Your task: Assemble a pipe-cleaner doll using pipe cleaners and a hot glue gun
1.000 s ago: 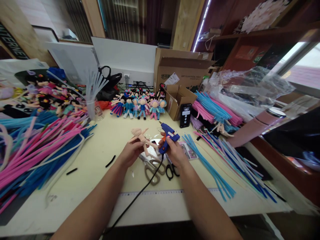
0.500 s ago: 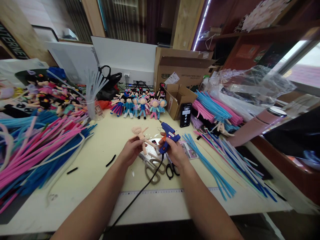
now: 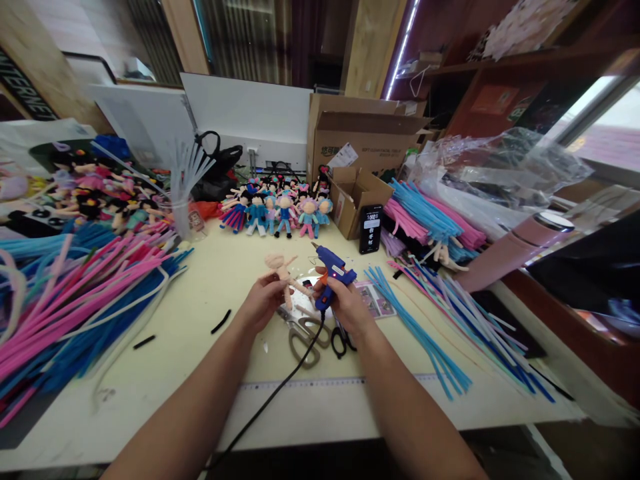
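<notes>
Between the thumb and fingers of my left hand [image 3: 263, 301] is a beige pipe-cleaner doll [image 3: 281, 267], its round head up and its legs slanting down to the right. My right hand [image 3: 345, 300] is wrapped round the handle of a blue glue gun [image 3: 334, 270] with an orange trigger. The gun's nozzle points up and left, beside the doll but apart from it. A black cord runs from the handle toward the table's front edge. Under my hands lie grey-handled scissors [image 3: 305, 343] and black-handled scissors [image 3: 340, 341].
Finished dolls [image 3: 285, 213] stand at the back before cardboard boxes [image 3: 360, 137]. Bundles of pipe cleaners [image 3: 75, 293] heap on the left, and loose blue ones [image 3: 420, 333] lie right. A phone [image 3: 371, 230] leans upright near a pink bottle [image 3: 510, 253]. A ruler [image 3: 310, 383] crosses the front.
My left hand has tilted the doll slightly, and its head has shifted a little right. The glue gun has moved slightly left, closer to the doll.
</notes>
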`<state>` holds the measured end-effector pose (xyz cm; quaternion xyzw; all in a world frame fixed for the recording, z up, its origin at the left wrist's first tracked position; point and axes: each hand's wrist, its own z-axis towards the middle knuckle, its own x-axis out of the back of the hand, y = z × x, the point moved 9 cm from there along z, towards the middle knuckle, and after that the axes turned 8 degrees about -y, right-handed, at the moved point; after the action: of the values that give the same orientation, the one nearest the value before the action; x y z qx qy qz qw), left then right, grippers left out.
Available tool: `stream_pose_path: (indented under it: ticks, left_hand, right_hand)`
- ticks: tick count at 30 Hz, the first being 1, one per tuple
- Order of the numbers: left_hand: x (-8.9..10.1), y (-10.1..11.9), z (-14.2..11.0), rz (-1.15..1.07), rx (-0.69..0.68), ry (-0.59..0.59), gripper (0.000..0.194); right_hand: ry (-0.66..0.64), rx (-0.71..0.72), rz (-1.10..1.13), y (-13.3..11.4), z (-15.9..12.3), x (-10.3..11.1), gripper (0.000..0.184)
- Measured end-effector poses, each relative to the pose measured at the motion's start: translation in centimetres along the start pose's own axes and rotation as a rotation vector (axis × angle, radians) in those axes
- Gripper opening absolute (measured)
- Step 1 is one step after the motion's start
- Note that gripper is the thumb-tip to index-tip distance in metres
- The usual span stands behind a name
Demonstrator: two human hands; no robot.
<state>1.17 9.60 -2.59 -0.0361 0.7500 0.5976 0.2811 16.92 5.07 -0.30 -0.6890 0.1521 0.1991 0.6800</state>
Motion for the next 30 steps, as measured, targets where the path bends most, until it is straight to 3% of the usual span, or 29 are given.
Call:
stream_pose_path:
  ticks: [30]
  left_hand:
    - [-0.11,-0.31,0.08,0.010,0.006,-0.017,0.027]
  right_hand:
    - [-0.054,0.001,-0.004,0.27,-0.14,-0.62,0.038]
